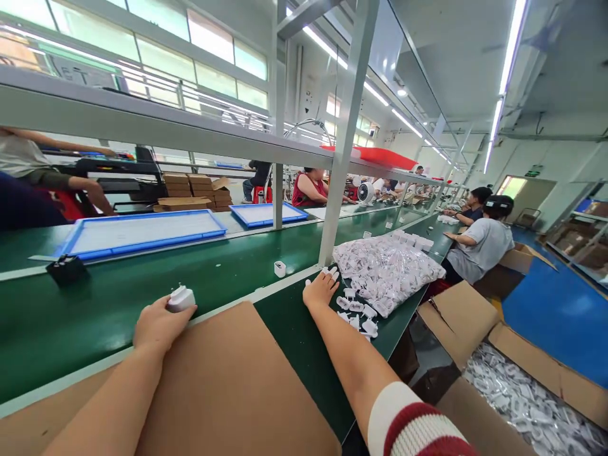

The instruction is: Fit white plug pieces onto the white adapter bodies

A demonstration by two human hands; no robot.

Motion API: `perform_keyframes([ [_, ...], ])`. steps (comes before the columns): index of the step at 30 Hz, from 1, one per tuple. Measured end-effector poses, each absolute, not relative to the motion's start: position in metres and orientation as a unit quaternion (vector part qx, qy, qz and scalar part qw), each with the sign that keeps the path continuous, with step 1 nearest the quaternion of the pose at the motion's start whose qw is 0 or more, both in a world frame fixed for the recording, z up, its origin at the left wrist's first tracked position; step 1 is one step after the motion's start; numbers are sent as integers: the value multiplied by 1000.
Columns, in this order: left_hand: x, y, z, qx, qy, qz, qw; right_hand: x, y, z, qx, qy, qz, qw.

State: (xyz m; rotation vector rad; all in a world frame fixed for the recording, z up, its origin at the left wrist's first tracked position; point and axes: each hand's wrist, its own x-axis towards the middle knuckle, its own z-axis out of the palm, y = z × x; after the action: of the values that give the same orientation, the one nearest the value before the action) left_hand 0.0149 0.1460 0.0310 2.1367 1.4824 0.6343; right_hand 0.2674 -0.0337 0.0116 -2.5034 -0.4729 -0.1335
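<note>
1. From where I am standing, the left hand [159, 323] is gripping a white adapter [181, 299]; its thumb and fingers are closing around the body, and the metal pins are pointing up, clear of the fingertips
2. The right hand [321, 289] is lying palm down near the foot of a metal post [342, 139]; I cannot tell whether its fingers are holding anything (white is showing at the tips, perhaps coverings, perhaps small pieces)
3. Just to the right of those fingers, loose white parts [357, 310] are lying scattered, and beyond them a clear bag [392, 263] is bulging with more
4. A second white adapter [280, 269] is standing to the left of the right fingertips, on the green work surface [237, 269]; a careless sweep of that hand could be knocking it over
5. Under the left wrist, a cardboard sheet [228, 386] is covering the near edge; if the forearm is dragging on it, the sheet could be sliding and jolting the grip
6. The left fingers are leaving much of the adapter exposed, so a loose pinch or smooth casing could be letting it slip, with the pins taking the knock
7. The loose parts are sitting close to the right fingers; a hurried grab could be pushing some off the edge
</note>
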Motion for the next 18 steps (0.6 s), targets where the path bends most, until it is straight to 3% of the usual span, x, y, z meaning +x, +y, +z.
perform_keyframes([
  [3,19,130,39,691,606,332,213,278,-30,13,-942,-149,-34,299],
  [7,27,114,44,689,516,497,109,278,-31,14,-938,-156,-42,307],
  [18,36,127,34,791,412,449,54,223,-53,14,-861,-377,-15,341],
])
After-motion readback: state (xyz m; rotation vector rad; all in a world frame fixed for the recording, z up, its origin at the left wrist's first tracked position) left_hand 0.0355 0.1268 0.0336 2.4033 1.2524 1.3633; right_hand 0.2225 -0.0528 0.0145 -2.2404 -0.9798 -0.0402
